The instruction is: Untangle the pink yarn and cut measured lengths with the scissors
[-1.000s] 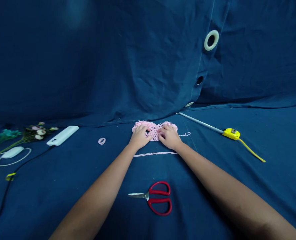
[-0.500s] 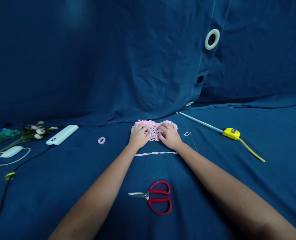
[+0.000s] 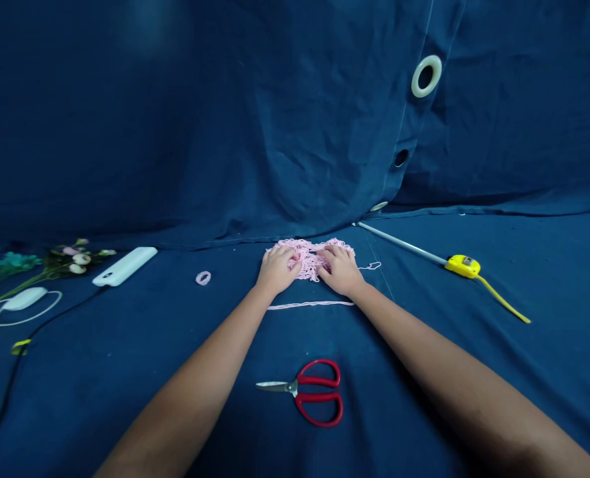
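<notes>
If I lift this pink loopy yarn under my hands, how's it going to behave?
The pink yarn is probably floppy, since its loops lie loosely bunched. Thin strands with gaps suggest it's light. It may tangle, as a loose end trails beside the right hand.

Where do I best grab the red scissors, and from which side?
Probably by the red handles, coming from the right with the right hand: the scissors lie flat on the blue cloth, their wide loops facing right, the blades pointing left and apparently closed.
</notes>
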`<state>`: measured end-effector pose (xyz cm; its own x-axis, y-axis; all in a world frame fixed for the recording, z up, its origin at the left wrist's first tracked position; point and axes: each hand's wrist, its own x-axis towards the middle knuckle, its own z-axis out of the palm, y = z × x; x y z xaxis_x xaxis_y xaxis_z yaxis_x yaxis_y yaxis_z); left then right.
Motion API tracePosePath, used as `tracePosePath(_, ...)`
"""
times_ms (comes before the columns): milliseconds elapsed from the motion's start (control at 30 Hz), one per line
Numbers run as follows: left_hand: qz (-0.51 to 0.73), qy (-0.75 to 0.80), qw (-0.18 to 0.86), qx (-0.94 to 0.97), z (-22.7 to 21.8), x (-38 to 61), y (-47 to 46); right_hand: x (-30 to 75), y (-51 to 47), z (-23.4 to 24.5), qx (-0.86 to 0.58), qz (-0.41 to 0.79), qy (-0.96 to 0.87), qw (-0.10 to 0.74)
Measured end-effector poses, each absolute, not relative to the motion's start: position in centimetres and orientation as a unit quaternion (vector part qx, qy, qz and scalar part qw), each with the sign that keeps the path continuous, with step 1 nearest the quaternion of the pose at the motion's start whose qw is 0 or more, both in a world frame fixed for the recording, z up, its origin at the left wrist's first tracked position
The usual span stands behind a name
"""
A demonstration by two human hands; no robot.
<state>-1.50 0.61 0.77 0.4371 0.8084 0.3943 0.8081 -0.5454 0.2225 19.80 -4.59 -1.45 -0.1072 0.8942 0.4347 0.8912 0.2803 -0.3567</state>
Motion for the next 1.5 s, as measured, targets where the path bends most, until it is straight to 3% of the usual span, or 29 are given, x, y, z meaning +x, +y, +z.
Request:
tracePosePath(233,0.251,0.503,-0.037,0.826,0.6,-1.6,0.6,19.8,-4.7,-1.2,-0.594,0.010,-0.748,0.296)
tracePosePath(433,0.202,0.490,-0.007,0.848,0.2,-1.7,1.1,19.9,-4.6,-1.4,-0.590,0.006,-0.745,0.312)
tracePosePath(600,0.281,0.386,0.054,0.877,0.8,-1.5,0.3,19.9,-4.9,-1.1,-0.524,0.020,-0.793,0.311)
tracePosePath(733,0.324,0.405,0.039,0.854,0.6,-1.5,0.4,19.8,-5.2,-0.7,-0.471,0.035,-0.829,0.300)
tracePosePath(933,0.277,0.471,0.034,0.837,-0.1,-1.5,1.1,19.5,-4.9,-1.1,-0.540,0.056,-0.808,0.227)
tracePosePath(1200,0.283,0.555,-0.038,0.782,0.0,-1.5,0.8,19.4,-4.6,-1.5,-0.628,-0.021,-0.720,0.295)
tracePosePath(1367,0.243,0.484,-0.027,0.840,0.3,-1.5,0.6,19.5,-4.7,-1.3,-0.598,-0.036,-0.731,0.325)
tracePosePath(1500,0.216,0.483,-0.024,0.848,0.2,-1.4,0.8,19.7,-4.9,-1.2,-0.535,0.014,-0.799,0.276)
